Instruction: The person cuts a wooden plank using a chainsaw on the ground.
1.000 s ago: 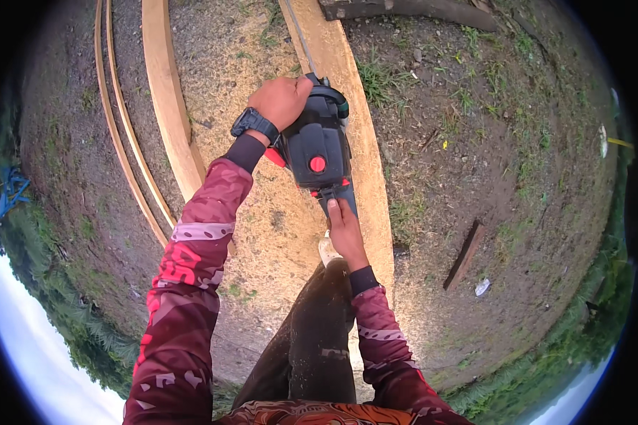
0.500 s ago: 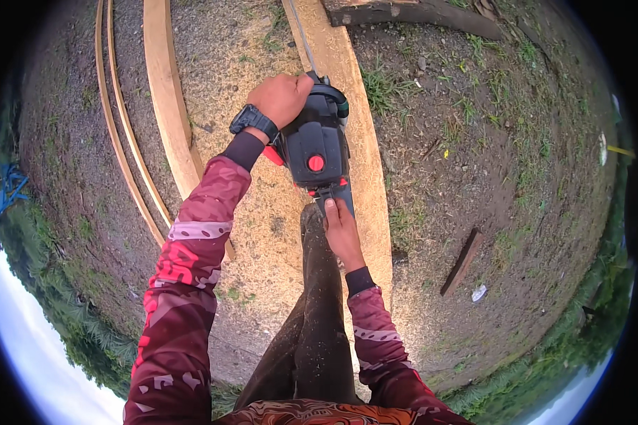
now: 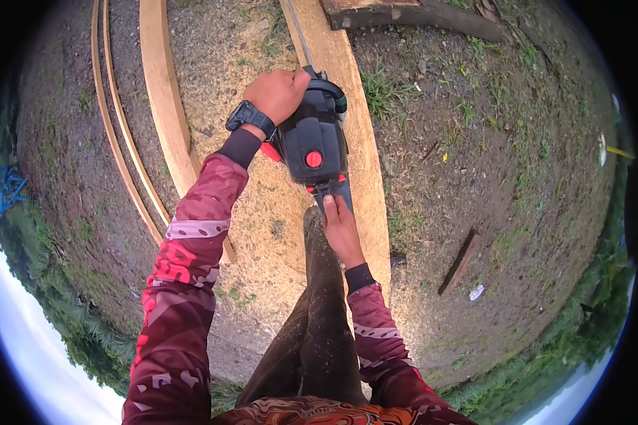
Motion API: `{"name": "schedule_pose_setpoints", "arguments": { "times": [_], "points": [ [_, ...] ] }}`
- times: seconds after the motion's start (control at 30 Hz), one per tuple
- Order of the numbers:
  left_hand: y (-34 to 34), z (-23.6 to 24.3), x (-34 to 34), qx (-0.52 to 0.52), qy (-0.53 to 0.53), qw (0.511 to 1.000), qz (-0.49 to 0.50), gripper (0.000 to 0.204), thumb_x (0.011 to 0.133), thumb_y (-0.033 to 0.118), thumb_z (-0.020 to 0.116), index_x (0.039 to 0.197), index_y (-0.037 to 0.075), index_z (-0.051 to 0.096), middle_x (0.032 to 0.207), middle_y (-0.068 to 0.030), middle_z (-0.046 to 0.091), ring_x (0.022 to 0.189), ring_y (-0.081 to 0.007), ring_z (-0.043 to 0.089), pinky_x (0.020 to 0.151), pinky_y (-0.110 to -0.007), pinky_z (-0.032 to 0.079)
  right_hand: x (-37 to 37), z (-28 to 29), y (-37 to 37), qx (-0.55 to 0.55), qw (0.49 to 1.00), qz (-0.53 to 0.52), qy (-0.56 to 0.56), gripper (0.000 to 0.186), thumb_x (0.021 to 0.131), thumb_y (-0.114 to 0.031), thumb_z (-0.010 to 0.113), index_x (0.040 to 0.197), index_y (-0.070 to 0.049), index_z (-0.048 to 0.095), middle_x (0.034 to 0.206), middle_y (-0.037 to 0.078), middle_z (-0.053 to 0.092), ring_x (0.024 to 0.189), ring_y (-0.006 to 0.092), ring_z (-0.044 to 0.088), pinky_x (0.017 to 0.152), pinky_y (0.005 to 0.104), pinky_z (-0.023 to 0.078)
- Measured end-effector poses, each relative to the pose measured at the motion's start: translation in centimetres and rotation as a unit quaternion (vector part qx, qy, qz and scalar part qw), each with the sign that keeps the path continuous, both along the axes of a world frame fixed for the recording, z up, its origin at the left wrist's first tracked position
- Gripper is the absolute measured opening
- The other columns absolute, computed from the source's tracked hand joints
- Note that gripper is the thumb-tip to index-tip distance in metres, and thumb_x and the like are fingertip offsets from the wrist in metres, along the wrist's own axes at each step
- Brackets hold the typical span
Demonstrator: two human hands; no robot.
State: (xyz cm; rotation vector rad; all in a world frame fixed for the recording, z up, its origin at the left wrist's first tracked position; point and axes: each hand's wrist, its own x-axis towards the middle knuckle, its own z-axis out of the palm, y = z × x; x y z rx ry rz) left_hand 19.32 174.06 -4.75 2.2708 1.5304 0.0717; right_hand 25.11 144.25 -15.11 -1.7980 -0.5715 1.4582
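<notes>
A black chainsaw (image 3: pixel 310 138) with red parts sits over a long wooden plank (image 3: pixel 365 177), its bar (image 3: pixel 298 35) pointing away from me along the wood. My left hand (image 3: pixel 280 95), with a black watch on the wrist, is closed on the saw's front handle at the top. My right hand (image 3: pixel 340 227) grips the rear handle at the bottom, thumb on top. The underside of the saw and most of each grip are hidden. My leg (image 3: pixel 322 297) stands just below the rear handle.
Pale beams (image 3: pixel 163 85) and two thin strips (image 3: pixel 106 92) lie on the left. Sawdust (image 3: pixel 262 241) covers the ground around the plank. A dark log (image 3: pixel 425 25) lies at top right, a short dark board (image 3: pixel 459 262) at right. Blue material (image 3: pixel 10 191) shows at far left, near trees.
My leg has moved forward beneath the saw, hiding the pale shoe seen a second ago. The saw and both hands have shifted very slightly toward the upper left in the view.
</notes>
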Motion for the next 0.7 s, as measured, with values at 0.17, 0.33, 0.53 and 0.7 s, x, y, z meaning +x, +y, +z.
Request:
{"name": "schedule_pose_setpoints", "arguments": {
  "times": [0.17,0.33,0.53,0.7],
  "points": [
    [1.2,-0.1,0.2,-0.003,0.001,1.0,0.003,0.055,0.099,0.046,0.043,0.09,0.004,0.077,0.089,-0.024,0.073,0.085,-0.0482,0.07,0.079,-0.054,0.057,0.2,-0.1,1.1,-0.037,0.999,0.016,0.019,0.054,0.11,-0.049,0.041,0.128,0.0,0.058,0.096,0.026,0.068,0.096,0.0486,0.066,0.084,0.0513,0.048],
    [1.9,-0.3,0.9,-0.011,0.011,1.0,-0.001,0.055,0.1,0.046,0.043,0.09,0.004,0.078,0.089,-0.0243,0.073,0.085,-0.0478,0.07,0.08,-0.054,0.057,0.2,-1.0,1.4,0.029,0.999,-0.032,-0.009,0.043,0.112,-0.043,0.046,0.12,-0.003,0.06,0.077,-0.002,0.049,0.063,0.0078,0.044,0.057,0.0275,0.038],
    [4.3,1.3,0.8,0.012,0.031,0.999,-0.001,0.053,0.099,0.045,0.043,0.092,0.006,0.078,0.089,-0.0233,0.074,0.084,-0.047,0.071,0.079,-0.053,0.058,0.9,1.8,4.9,-0.035,0.999,0.02,0.016,0.053,0.11,-0.047,0.043,0.124,0.001,0.057,0.098,0.03,0.067,0.096,0.0509,0.065,0.084,0.0519,0.048],
    [5.3,0.7,1.5,0.003,0.012,1.0,-0.01,0.052,0.099,0.044,0.042,0.093,0.007,0.078,0.089,-0.0231,0.074,0.084,-0.0466,0.071,0.078,-0.053,0.057,1.4,1.5,5.2,-0.027,1.0,0.007,0.007,0.051,0.11,-0.047,0.044,0.122,0.001,0.057,0.093,0.027,0.067,0.09,0.0467,0.065,0.082,0.0501,0.049]
  ]
}}
